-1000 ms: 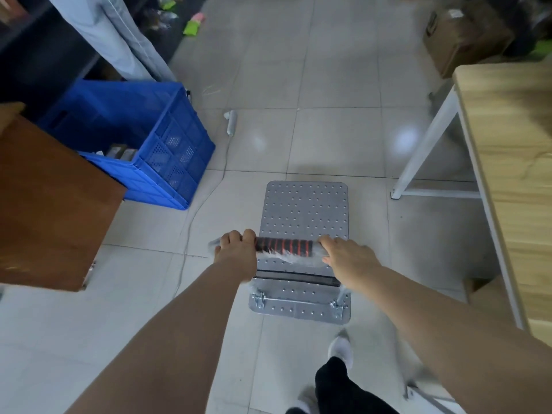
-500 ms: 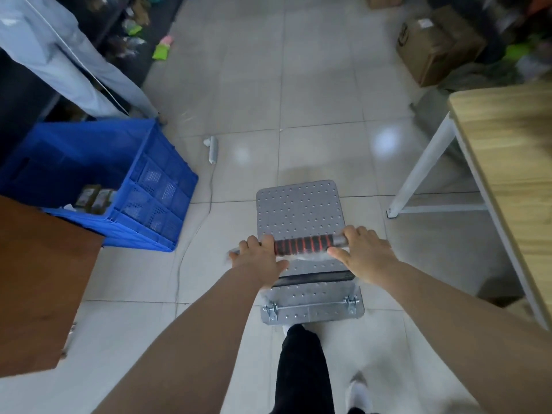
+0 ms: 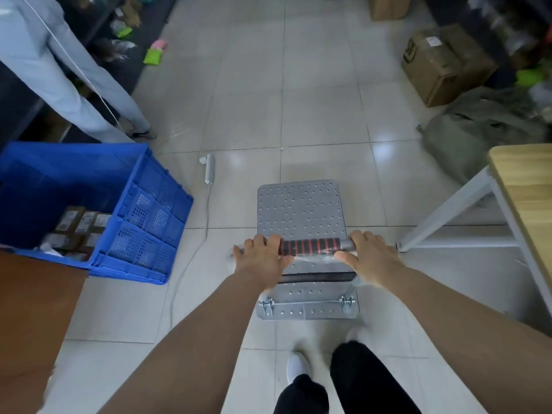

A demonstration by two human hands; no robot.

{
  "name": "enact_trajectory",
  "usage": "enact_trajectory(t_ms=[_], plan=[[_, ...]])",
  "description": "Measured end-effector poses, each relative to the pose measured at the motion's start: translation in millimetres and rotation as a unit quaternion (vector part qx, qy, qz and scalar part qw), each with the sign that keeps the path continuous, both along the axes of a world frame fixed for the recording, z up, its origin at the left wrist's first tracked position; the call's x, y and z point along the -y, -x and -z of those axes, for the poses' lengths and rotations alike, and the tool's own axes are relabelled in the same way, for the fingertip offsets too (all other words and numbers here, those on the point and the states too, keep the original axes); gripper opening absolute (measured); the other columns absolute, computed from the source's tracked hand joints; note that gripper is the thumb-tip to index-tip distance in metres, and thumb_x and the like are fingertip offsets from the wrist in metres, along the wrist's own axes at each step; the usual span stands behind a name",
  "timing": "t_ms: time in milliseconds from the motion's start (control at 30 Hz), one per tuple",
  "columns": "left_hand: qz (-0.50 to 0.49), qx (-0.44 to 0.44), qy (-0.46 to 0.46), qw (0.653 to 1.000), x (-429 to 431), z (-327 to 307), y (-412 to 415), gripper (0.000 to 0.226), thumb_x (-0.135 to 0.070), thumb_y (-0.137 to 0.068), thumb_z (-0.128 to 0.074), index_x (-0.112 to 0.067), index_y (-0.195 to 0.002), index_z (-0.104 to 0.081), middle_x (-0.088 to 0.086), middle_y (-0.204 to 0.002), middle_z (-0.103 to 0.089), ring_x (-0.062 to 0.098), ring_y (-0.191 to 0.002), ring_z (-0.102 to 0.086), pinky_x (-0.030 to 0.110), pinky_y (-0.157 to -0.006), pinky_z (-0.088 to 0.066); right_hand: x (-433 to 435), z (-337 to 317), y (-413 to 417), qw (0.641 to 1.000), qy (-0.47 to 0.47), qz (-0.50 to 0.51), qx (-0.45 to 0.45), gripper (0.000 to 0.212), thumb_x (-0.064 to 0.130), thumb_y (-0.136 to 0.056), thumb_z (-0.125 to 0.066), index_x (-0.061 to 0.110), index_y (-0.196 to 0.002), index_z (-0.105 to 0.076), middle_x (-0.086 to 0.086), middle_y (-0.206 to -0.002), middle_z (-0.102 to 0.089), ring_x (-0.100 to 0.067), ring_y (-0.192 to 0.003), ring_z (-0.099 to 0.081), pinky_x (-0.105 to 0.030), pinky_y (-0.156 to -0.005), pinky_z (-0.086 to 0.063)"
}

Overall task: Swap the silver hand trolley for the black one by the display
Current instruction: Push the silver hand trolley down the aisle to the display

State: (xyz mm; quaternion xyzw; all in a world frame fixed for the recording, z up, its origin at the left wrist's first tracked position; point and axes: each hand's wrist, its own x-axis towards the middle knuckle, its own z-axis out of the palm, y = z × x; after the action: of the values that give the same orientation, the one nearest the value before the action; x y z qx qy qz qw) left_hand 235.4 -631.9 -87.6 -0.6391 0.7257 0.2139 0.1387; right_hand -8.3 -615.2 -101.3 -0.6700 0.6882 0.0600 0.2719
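My left hand (image 3: 263,258) and right hand (image 3: 369,258) are both wrapped round the handle (image 3: 310,245) of the silver trolley (image 3: 298,210) on the tiled floor (image 3: 254,115), deck just ahead; thumbs probably underneath.

The silver trolley (image 3: 300,210) hides its wheels (feet below are blurred); wooden table (image 3: 528,186) runs off-frame.

We see the silver metal hand trolley (image 3: 300,210) standing flat on the pale tiled floor (image 3: 313,115), its rectangular deck dotted with rows of small holes. Its upright handle bar carries a black grip with red rings (image 3: 310,245), and a hinge rod crosses the near edge.
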Motion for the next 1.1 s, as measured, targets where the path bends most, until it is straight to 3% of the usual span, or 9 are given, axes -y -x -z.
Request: enact_trajectory(t_ms=[100, 267, 400, 767, 1100], plan=[[-0.005, 0.008, -0.005, 1.0, 42.4, -2.3, 7.5, 0.044, -0.056, -0.094, -0.036, -0.027, -0.126, -0.037, 0.01, -0.125, -0.046, 0.032, -0.119, -0.042, 0.057, -0.107, -0.026, 47.2, -4.4, 5.1, 1.0, -0.014, -0.01, 0.007, 0.045, 0.061, -0.088, -0.038, 0.026, -0.117, -0.041, -0.003, -0.116, -0.052, -0.024, -0.11, -0.048, -0.045, -0.089, -0.044], [-0.035, 0.003, 0.005, 0.999, 107.5, -5.0, 30.2, 0.039, -0.055, -0.094, -0.038, -0.029, -0.122, -0.038, 0.009, -0.121, -0.049, 0.031, -0.115, -0.044, 0.054, -0.105, -0.03, 116.0, -5.3, 15.7, 0.993, 0.078, -0.088, -0.018, 0.037, 0.046, -0.095, -0.035, 0.022, -0.123, -0.041, -0.003, -0.12, -0.052, -0.023, -0.112, -0.049, -0.051, -0.097, -0.041], [-0.062, 0.008, -0.015, 0.998, 160.4, -12.1, 54.1, 0.038, -0.055, -0.094, -0.038, -0.03, -0.123, -0.037, 0.008, -0.121, -0.048, 0.031, -0.114, -0.044, 0.052, -0.104, -0.031, 179.9, -10.9, 38.3, 0.994, 0.048, -0.1, -0.009, 0.039, 0.047, -0.095, -0.036, 0.021, -0.123, -0.041, -0.003, -0.121, -0.052, -0.024, -0.115, -0.048, -0.053, -0.101, -0.038], [-0.112, 0.021, -0.014, 0.993, 293.3, -10.6, 98.3, 0.041, -0.054, -0.094, -0.038, -0.027, -0.124, -0.037, 0.01, -0.124, -0.045, 0.032, -0.115, -0.043, 0.051, -0.101, -0.033, 334.3, -16.0, 75.0, 0.993, 0.023, -0.115, 0.014, 0.036, 0.047, -0.093, -0.042, 0.025, -0.121, -0.044, 0.001, -0.116, -0.054, -0.021, -0.112, -0.049, -0.05, -0.098, -0.039], [-0.093, 0.022, -0.019, 0.995, 448.7, -7.2, 69.1, 0.042, -0.056, -0.093, -0.038, -0.025, -0.122, -0.036, 0.01, -0.124, -0.045, 0.031, -0.115, -0.043, 0.053, -0.101, -0.033, 484.0, -14.4, 46.3, 0.994, 0.019, -0.104, -0.002, 0.035, 0.048, -0.092, -0.043, 0.026, -0.119, -0.043, 0.002, -0.113, -0.053, -0.02, -0.107, -0.048, -0.045, -0.091, -0.041]])
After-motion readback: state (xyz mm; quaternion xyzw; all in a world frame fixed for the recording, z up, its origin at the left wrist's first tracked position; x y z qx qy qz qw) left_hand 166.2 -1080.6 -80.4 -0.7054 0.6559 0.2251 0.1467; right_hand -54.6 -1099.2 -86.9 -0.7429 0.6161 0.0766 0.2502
